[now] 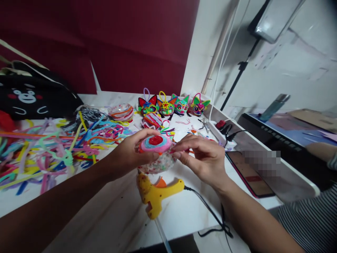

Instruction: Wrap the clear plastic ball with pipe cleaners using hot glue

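Left hand gripping ball, right hand pinching narrowly at its side, glue gun lying near table's front edge, bare room showing leftward, phone lying near right front corner

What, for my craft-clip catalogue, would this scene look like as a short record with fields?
Left hand: holding a ball topped with red, blue and pink rings
Right hand: at the ball's right side; any grip unclear
Near side: yellow glue gun
Left side: pile of colorful strips
Far side: four eared ornaments in a row
Right side: phone, lying flat
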`<state>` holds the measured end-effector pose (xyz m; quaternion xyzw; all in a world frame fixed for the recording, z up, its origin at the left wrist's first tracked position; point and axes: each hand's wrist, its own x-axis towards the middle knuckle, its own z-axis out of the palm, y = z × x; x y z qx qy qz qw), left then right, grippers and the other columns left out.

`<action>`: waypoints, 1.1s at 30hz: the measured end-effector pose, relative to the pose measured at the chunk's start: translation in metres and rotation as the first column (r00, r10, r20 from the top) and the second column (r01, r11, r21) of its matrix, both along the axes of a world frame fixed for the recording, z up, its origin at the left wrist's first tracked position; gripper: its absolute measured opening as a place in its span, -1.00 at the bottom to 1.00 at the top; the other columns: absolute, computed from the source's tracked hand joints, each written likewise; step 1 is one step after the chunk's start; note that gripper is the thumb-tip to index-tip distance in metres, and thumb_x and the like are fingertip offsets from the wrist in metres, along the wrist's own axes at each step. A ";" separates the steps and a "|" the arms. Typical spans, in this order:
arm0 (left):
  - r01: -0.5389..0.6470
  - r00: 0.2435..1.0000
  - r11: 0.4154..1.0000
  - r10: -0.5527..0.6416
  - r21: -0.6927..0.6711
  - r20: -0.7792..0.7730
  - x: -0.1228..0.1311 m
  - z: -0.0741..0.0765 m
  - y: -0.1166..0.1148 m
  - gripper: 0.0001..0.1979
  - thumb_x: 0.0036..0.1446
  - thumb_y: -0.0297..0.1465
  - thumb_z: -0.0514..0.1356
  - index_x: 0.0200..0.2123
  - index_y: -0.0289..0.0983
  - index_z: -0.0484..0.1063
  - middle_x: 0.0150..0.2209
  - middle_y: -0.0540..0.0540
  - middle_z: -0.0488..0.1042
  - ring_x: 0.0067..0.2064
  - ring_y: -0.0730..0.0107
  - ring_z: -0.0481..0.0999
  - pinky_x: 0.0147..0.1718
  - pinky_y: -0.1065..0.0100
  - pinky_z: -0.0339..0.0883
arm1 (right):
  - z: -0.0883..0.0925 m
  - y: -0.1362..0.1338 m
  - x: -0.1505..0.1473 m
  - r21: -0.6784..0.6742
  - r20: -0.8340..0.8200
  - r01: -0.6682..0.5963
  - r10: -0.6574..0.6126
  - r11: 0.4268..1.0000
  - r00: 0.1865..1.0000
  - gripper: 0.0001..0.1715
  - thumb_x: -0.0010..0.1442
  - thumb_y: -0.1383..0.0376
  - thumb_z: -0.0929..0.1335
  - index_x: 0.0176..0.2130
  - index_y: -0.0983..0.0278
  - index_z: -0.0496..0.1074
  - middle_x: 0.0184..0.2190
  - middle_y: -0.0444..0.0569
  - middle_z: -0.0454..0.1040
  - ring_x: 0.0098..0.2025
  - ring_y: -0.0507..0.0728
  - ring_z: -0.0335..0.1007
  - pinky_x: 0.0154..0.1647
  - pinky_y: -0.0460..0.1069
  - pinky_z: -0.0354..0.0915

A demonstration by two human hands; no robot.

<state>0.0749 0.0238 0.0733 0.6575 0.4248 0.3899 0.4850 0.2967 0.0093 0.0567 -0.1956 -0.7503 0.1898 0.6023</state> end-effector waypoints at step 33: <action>0.105 0.986 0.992 -0.096 0.066 -0.133 0.005 -0.007 0.006 -0.50 -0.06 -0.15 0.45 -0.06 -0.17 0.48 -0.18 -0.03 0.62 -0.16 0.14 0.62 -0.24 0.31 0.49 | -0.003 0.001 -0.001 0.006 0.122 0.018 -0.018 1.000 0.992 -0.87 0.27 0.29 0.51 -0.36 0.23 0.64 -0.42 -0.03 0.58 -0.37 0.08 0.52 -0.38 -0.02 0.43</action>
